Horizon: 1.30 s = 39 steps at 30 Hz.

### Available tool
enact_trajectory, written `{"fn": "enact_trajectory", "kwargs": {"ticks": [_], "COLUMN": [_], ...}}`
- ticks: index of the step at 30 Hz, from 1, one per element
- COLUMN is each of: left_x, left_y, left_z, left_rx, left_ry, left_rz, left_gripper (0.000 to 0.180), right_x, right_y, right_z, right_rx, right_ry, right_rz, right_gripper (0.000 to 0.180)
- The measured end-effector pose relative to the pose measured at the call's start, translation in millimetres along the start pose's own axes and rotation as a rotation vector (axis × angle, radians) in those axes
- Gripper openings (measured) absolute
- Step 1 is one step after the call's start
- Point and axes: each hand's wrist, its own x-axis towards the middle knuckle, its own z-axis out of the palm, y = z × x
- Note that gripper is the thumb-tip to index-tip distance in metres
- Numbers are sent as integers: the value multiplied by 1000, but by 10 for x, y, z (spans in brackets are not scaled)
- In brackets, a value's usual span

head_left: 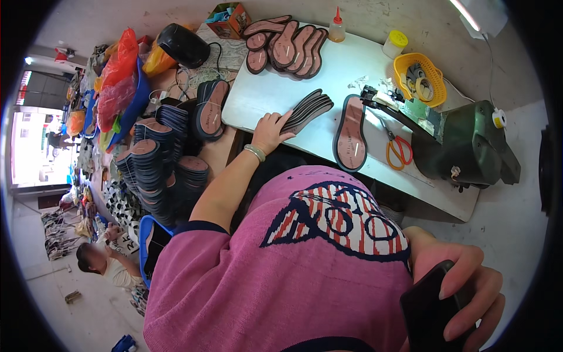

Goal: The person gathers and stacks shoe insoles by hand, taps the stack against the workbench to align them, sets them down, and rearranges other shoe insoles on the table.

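On the white table, my left hand (270, 134) grips the near end of a small stack of dark-edged insoles (308, 111) standing on their edges, thumb on one side and fingers on the other. Close to my body at the lower right, my right hand (469, 287) is wrapped round a flat black phone-like slab (433, 308). A single pink-topped insole (350, 138) lies flat between the stack and the sewing machine (463, 141), one end by the machine's arm. Red-and-orange-handled scissors (397, 149) rest beside it.
More insoles (293, 47) lie at the table's back, near a red-tipped bottle (336, 26), a yellow-lidded jar (396, 43) and a yellow basket (419, 79). Tall insole piles (152, 170) stand at left, near a blue tub (138, 100). Another person (114, 264) is at lower left.
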Motion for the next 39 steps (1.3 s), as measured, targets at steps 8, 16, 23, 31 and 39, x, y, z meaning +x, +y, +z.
{"fn": "enact_trajectory", "kwargs": {"ticks": [8,16,23,31,39], "left_x": [474,947,1031,1018,1052], "left_y": [525,655,610,634,583], "left_z": [-156,287,267,251,197], "left_rx": [120,100,132,140,69], "left_ry": [-291,-247,-289,-262,-278], "left_rz": [-220,-346,-361,-352,-362], "left_gripper": [101,95,79,75,77], "right_x": [61,32,-15,45,244], "right_y": [457,268,99,113,251], "right_z": [39,56,-154,-242,-124], "right_rx": [-12,-39,-22,24,35], "right_ry": [7,9,56,64,-3], "right_rz": [29,40,49,4,40], "right_gripper": [19,18,17,16,16]}}
